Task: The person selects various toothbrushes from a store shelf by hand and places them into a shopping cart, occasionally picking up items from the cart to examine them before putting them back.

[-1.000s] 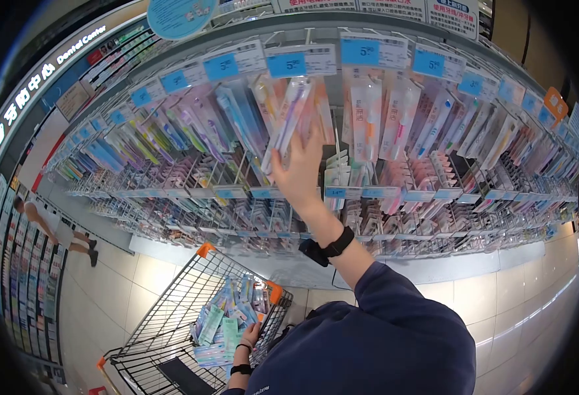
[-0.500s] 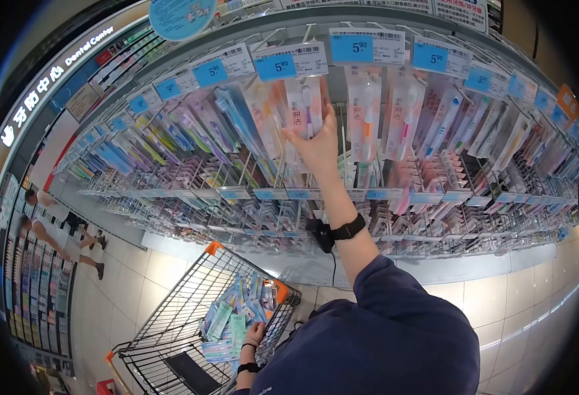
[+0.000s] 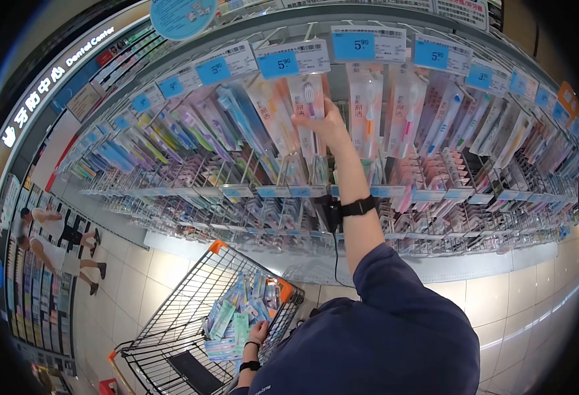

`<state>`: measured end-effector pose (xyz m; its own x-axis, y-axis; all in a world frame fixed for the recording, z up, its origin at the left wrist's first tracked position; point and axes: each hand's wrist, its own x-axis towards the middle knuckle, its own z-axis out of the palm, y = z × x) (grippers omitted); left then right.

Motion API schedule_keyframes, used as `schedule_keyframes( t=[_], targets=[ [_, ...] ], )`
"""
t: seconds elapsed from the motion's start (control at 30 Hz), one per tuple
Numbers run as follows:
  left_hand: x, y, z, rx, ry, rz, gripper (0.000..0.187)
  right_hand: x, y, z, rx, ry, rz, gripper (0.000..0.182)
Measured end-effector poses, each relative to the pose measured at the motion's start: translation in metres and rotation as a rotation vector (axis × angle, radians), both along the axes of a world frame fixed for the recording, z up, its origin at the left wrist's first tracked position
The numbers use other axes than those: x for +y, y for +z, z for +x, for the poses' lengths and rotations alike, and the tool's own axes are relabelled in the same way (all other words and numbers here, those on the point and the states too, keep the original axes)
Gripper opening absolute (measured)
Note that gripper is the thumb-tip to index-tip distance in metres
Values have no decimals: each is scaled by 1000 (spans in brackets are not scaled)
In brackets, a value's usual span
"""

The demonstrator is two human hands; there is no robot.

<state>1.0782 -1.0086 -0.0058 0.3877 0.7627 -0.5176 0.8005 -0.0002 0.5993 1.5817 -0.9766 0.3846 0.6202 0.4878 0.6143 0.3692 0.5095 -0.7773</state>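
Observation:
My right hand (image 3: 326,125) is raised to the rack, its thumb on one side and its fingers on the other of a packaged toothbrush (image 3: 310,95). That pack is clear and pink, with a purple and white brush inside, and stands upright just below a price tag reading 5.90. Low down, my left hand (image 3: 258,332) is closed at the side rim of the shopping cart (image 3: 200,280), beside a green package (image 3: 240,326). Several blue and green packs (image 3: 253,306) lie heaped in the cart.
More hanging toothbrush packs (image 3: 366,115) flank my right hand, and wire shelves (image 3: 434,197) of small packs run below. A cable (image 3: 336,260) hangs from my right wrist device. Two people (image 3: 49,243) stand by shelving at the left.
My right hand has shifted slightly right and stays on the toothbrush pack, which sits a little further right in view. The left hand stays at the cart. The people at left have moved slightly.

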Motion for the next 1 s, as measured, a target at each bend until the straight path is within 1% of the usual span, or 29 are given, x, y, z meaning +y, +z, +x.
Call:
schedule_keyframes(
  t=[0.07, 0.2, 0.27, 0.3, 0.37, 0.47, 0.5, 0.53, 0.6, 0.63, 0.67, 0.7, 0.77, 0.8, 0.87, 0.93, 0.97, 1.0],
  targets=[
    [1, -1, 0, -14, 1, -30, 47, -3, 5, 3, 154, 182, -44, 44],
    [-1, -1, 2, -13, 2, -37, 47, -14, 8, -1, 65, 120, -112, 38],
    [0, -4, 1, -30, -15, -21, 48, -23, 8, -9, 171, 243, -89, 35],
    [2, -5, 0, -33, -14, -23, 48, -26, 10, -14, 168, 244, -92, 35],
    [4, -6, -1, -47, -82, -17, 48, -30, 12, -21, 231, 307, -61, 32],
    [4, 37, 17, 25, -70, -102, 52, -29, 10, -20, 208, 306, -64, 32],
    [10, 34, 16, 29, -147, -26, 57, -29, 10, -19, 207, 303, -67, 32],
    [19, 31, 16, 27, -147, -29, 57, -29, 11, -19, 191, 315, -56, 33],
    [28, 33, 19, -166, -178, 118, 58, -28, 8, -20, 171, 337, -53, 35],
    [30, 35, 20, -169, -169, 117, 58, -27, 3, -20, 88, 255, -52, 37],
    [33, 57, 30, -183, -188, 138, 58, -24, 2, -20, 1, 176, -45, 39],
    [38, 78, 42, -199, -203, 162, 59, -24, 3, -24, -8, 192, -43, 39],
    [44, 101, 55, -284, -257, 231, 61, -32, 2, -40, 98, 237, -77, 42],
    [43, 116, 62, -315, -250, 214, 63, -35, 0, -47, 95, 257, -83, 42],
    [39, 153, 81, -353, -228, 203, 65, -39, -3, -55, 85, 176, -76, 43],
    [30, 196, 101, -429, -360, 302, 71, -45, -5, -65, 105, 209, -71, 43],
    [24, 218, 111, -438, -348, 307, 71, -51, -1, -72, 192, 212, -69, 43],
    [17, 239, 119, -526, -370, 324, 73, -56, 1, -80, 277, 219, -67, 44]
  ],
)
